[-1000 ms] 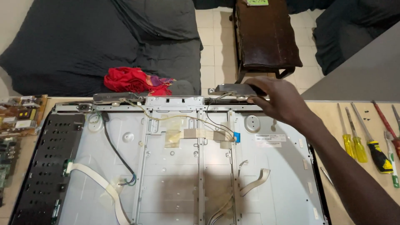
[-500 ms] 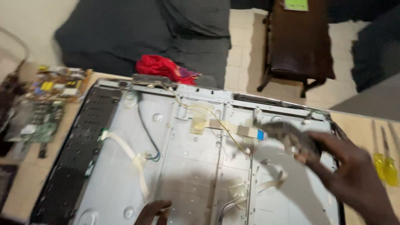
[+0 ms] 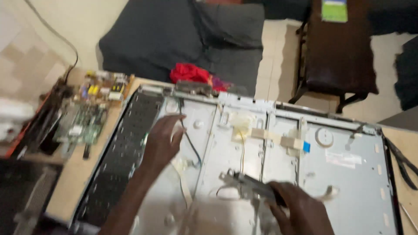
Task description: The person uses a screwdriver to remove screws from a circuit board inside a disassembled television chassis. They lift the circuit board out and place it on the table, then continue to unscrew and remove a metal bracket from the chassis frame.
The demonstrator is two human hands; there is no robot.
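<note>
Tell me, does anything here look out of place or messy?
Yes. A red cloth lies bunched at the far edge of the opened metal panel. Bare circuit boards sit loose on the table beside it. The right hand holds a detached metal bracket; the left hand rests on the panel.

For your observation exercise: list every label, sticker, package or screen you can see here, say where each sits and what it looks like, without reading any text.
White label: right part of the grey metal back panel, rectangular, faint reddish print.
Blue tag: panel centre, at the end of the tape strips, small and square.
Green booklet or package: on the dark wooden table, top of view, rectangular with a white band.
No lit screen shows.
</note>
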